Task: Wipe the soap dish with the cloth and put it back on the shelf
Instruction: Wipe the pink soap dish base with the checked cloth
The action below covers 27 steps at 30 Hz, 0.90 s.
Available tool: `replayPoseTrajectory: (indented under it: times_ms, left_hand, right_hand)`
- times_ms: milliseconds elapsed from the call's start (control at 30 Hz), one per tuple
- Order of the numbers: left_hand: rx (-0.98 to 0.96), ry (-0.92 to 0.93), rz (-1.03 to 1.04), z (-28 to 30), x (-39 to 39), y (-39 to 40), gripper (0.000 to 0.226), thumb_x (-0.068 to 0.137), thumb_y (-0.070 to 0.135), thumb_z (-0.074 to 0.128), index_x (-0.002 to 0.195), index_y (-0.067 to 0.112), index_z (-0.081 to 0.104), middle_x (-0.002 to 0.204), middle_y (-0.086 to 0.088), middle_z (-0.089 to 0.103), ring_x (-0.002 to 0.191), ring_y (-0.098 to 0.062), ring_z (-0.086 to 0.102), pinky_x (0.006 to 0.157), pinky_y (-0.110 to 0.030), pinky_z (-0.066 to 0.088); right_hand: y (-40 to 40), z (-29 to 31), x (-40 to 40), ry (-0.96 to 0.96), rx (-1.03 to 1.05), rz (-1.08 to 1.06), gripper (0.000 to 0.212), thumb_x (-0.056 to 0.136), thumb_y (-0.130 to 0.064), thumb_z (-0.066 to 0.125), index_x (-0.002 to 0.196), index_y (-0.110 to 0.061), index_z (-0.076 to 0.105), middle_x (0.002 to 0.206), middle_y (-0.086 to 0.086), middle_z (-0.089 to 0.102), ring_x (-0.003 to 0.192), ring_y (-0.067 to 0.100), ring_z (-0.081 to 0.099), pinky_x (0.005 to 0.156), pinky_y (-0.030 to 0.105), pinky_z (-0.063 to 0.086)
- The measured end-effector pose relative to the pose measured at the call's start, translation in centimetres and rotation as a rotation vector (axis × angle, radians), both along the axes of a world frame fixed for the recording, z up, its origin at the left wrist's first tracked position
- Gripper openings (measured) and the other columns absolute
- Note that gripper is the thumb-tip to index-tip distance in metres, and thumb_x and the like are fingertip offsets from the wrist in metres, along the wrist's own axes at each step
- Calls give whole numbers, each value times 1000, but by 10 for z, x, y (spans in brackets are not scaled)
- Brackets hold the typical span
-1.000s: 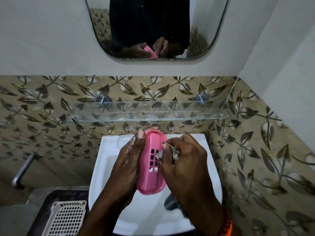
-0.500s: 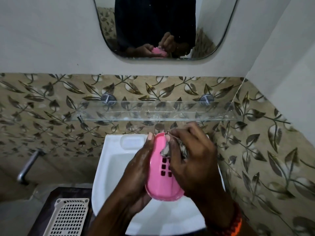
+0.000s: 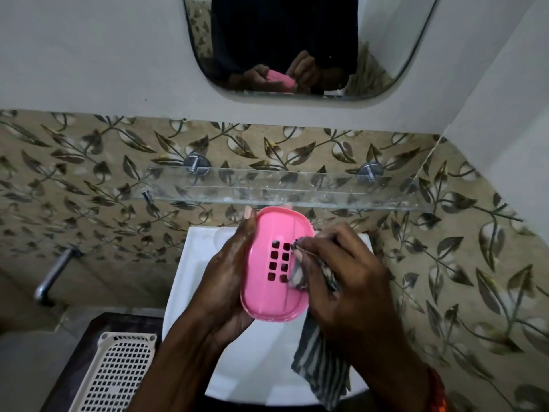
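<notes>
A pink soap dish [image 3: 274,295] with a block of square drain holes is held over the white sink [image 3: 190,281], its inside facing me. My left hand [image 3: 228,281] grips it from the left side and underneath. My right hand [image 3: 341,278] presses a grey striped cloth [image 3: 322,370] against the right side of the dish; the rest of the cloth hangs down below my wrist. The clear glass shelf [image 3: 297,190] runs along the tiled wall just above the dish's top edge.
A mirror [image 3: 297,46] above reflects both hands and the dish. A metal tap [image 3: 55,275] sticks out of the wall at the left. A beige perforated basket [image 3: 116,373] sits at the lower left on a dark surface. A tiled side wall [image 3: 463,278] closes in on the right.
The dish has turned from edge-on to face me, showing its full inside. My right hand slid down from its top to the right side, and the cloth's hanging end came into view.
</notes>
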State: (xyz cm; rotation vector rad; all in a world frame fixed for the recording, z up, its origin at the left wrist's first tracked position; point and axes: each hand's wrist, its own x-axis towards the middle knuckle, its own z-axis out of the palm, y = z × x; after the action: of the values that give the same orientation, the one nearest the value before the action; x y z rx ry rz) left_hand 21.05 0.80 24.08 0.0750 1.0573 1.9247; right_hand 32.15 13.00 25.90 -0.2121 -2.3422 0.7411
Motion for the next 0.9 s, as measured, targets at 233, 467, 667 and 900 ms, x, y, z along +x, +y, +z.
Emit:
replayPoseTrajectory:
  times_ms: [233, 467, 667, 900]
  left_hand:
    - [-3, 40, -46, 2, -4, -1, 75, 81, 66, 64, 136, 15, 63, 131, -25, 67, 104, -36, 70, 89, -52, 57]
    - [5, -128, -1, -1, 1, 6, 81, 79, 58, 72, 138, 5, 60, 118, -24, 70, 91, -32, 69, 73, -42, 59]
    - [25, -52, -9, -5, 3, 5, 81, 73, 59, 76, 136, 10, 63, 129, -25, 68, 103, -35, 70, 85, -50, 57]
    - [22, 18, -41, -7, 2, 5, 74, 76, 62, 74, 129, 12, 68, 115, -19, 73, 93, -34, 71, 89, -54, 56]
  right_hand:
    - [1, -10, 2, -15, 47, 88, 8, 91, 0, 68, 96, -5, 72, 92, 3, 58, 79, 3, 54, 73, 8, 43]
    - [-11, -8, 2, -7, 85, 144, 8, 94, 1, 64, 98, -2, 71, 93, 8, 57, 81, 18, 58, 72, 28, 50]
    - [10, 3, -15, 89, 9, 68, 9, 90, 4, 68, 98, 2, 72, 92, 10, 59, 84, 16, 57, 76, 18, 47]
    - [9, -3, -12, 61, 32, 0, 7, 91, 2, 69, 97, -2, 72, 91, 6, 59, 82, 9, 54, 77, 8, 42]
